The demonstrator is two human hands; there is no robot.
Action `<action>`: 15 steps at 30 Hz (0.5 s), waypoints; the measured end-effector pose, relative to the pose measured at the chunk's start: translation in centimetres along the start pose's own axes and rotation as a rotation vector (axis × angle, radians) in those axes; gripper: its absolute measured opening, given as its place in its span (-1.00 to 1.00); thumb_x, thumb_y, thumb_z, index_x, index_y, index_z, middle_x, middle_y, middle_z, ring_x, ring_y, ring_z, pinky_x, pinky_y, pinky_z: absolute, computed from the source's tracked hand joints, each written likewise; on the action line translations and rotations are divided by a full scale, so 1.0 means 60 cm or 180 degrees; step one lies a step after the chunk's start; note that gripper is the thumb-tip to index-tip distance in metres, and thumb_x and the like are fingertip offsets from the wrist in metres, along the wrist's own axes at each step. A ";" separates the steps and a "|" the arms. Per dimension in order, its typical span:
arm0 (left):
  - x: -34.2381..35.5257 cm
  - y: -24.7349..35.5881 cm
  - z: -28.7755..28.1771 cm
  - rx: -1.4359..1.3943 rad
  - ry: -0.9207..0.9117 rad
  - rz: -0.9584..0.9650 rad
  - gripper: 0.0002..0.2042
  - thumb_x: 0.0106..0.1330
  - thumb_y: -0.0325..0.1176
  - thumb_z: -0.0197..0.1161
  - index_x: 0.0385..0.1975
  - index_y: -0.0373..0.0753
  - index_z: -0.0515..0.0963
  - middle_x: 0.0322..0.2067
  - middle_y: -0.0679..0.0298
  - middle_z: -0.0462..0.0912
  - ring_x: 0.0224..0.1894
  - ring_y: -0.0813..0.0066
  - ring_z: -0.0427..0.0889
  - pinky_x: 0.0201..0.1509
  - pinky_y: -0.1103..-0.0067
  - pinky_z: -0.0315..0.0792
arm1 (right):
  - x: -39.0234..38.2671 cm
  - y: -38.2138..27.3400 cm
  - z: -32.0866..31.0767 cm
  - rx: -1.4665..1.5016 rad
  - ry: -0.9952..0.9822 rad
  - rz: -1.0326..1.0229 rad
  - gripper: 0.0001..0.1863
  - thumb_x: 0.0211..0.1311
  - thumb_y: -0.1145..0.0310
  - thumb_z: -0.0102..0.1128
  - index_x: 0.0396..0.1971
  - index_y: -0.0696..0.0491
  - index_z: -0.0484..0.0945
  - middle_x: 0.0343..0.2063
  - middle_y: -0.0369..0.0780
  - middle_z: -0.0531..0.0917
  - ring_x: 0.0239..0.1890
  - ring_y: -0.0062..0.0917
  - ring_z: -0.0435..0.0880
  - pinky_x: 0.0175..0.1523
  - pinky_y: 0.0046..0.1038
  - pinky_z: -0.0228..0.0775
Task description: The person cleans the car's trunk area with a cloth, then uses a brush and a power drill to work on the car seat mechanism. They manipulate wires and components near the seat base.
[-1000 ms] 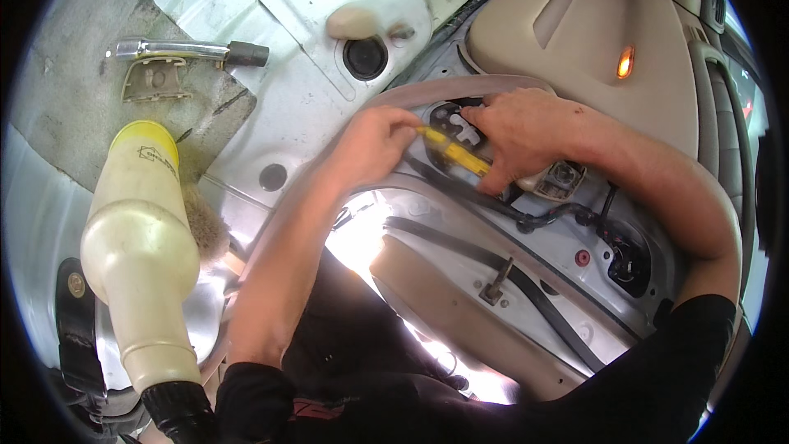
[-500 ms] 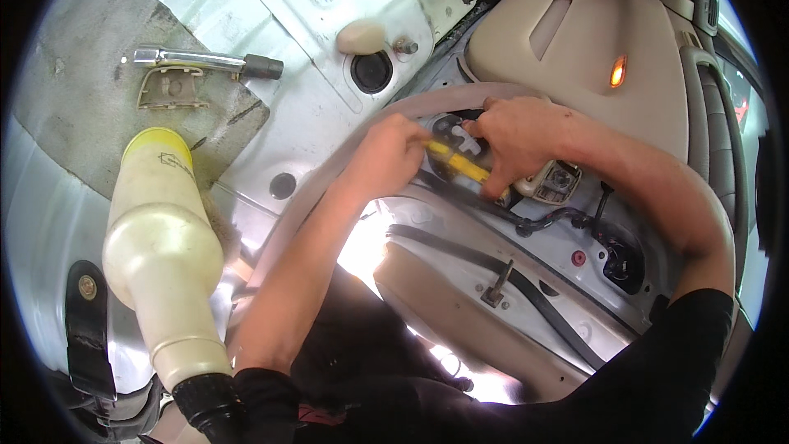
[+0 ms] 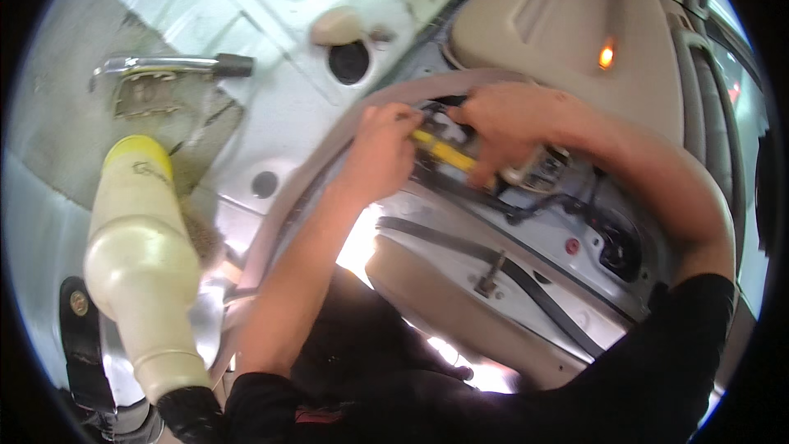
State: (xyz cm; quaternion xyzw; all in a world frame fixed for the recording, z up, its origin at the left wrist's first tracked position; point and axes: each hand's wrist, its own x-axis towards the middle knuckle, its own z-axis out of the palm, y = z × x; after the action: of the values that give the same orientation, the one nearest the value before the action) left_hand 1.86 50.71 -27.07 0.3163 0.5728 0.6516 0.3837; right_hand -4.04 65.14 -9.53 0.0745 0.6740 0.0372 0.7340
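My left hand (image 3: 380, 150) is curled with its fingertips on the near end of a yellow connector or tool (image 3: 444, 150). My right hand (image 3: 501, 125) grips the same yellow piece from above, beside a small beige connector block (image 3: 542, 166). Both hands work inside an opening in a white car body panel (image 3: 526, 226), next to a grey curved trim strip (image 3: 329, 156). Black cables (image 3: 534, 205) run from under my right hand toward the lower right. What my fingers pinch under the yellow piece is hidden.
A cream plastic reservoir with a yellow cap (image 3: 136, 247) sits at the left. A chrome lever (image 3: 164, 66) lies on grey carpet above it. A beige seat trim with an orange light (image 3: 606, 56) is at the upper right. A black round hole (image 3: 348, 62) sits above my hands.
The view has shifted a little, so the reservoir and lever sit further right and lower. My hands stay on the yellow piece, the left slightly closer to the right.
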 end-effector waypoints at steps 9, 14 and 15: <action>0.022 0.026 -0.003 0.0163 -0.0401 -0.0281 -0.55 0.21 -0.33 0.21 0.08 -0.43 0.53 0.21 0.00 0.42 0.25 0.04 0.34 0.34 0.37 0.24 | -0.007 0.044 0.016 0.0203 0.0516 -0.0319 -0.22 -0.02 -0.14 0.37 0.05 0.21 0.57 -0.20 0.10 0.69 -0.11 -0.07 0.68 0.03 -0.23 0.48; 0.033 0.056 0.014 -0.0356 -0.0368 -0.0649 -0.28 0.13 0.01 0.41 0.18 -0.41 0.46 0.24 -0.11 0.42 0.30 0.08 0.40 0.33 0.40 0.29 | 0.012 0.066 0.034 0.0384 0.0730 -0.0306 -0.25 -0.01 -0.12 0.37 0.04 0.19 0.58 -0.14 0.09 0.67 -0.07 -0.08 0.67 0.07 -0.23 0.48; 0.031 0.058 0.015 -0.0293 -0.0457 -0.0655 -0.23 0.11 0.08 0.40 0.19 -0.41 0.45 0.24 -0.10 0.42 0.31 0.08 0.39 0.35 0.34 0.24 | 0.018 0.077 0.032 0.0500 0.0647 -0.0304 -0.24 -0.03 -0.13 0.39 0.04 0.19 0.58 -0.13 0.08 0.67 -0.05 -0.09 0.67 0.07 -0.24 0.48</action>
State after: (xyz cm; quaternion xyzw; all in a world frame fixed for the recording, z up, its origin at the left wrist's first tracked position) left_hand 1.18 52.61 -23.52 0.2838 0.5428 0.6100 0.5027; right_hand -1.84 69.76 -9.71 0.0954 0.7485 -0.0434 0.6548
